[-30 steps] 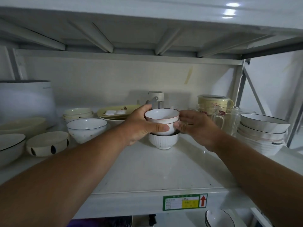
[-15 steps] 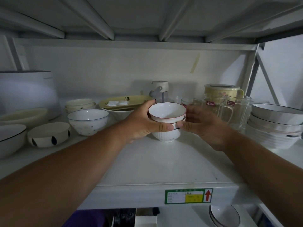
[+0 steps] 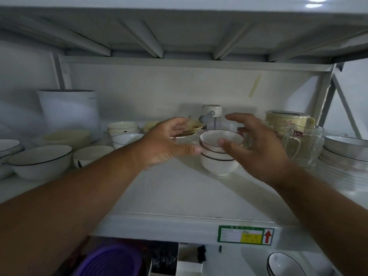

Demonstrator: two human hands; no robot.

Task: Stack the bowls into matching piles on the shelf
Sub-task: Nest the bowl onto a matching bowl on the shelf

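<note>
A white metal shelving unit (image 3: 179, 198) fills the view, its upper board (image 3: 179, 34) braced underneath by slanted ribs. A pale wall (image 3: 159, 90) stands behind, marked by a yellowish strip (image 3: 254, 85). A green and yellow label (image 3: 246, 235) with a red arrow sits on the front edge. Light glares at the top right (image 3: 316, 2)

1. The shelf (image 3: 179, 198) looks like painted metal — white, smooth, with a dull sheen.
2. The stacked small bowls (image 3: 219, 154) appear to be glazed ceramic, glossy white with a thin dark rim line.
3. The glass mugs (image 3: 304, 144) are clear, shiny glass.
4. The large bowl (image 3: 39, 162) on the left is glossy white ceramic.
5. The label (image 3: 246, 235) on the shelf edge looks like printed paper, slightly glossy.
6. The purple basket (image 3: 111, 261) below looks like ribbed plastic — fairly matt.
</note>
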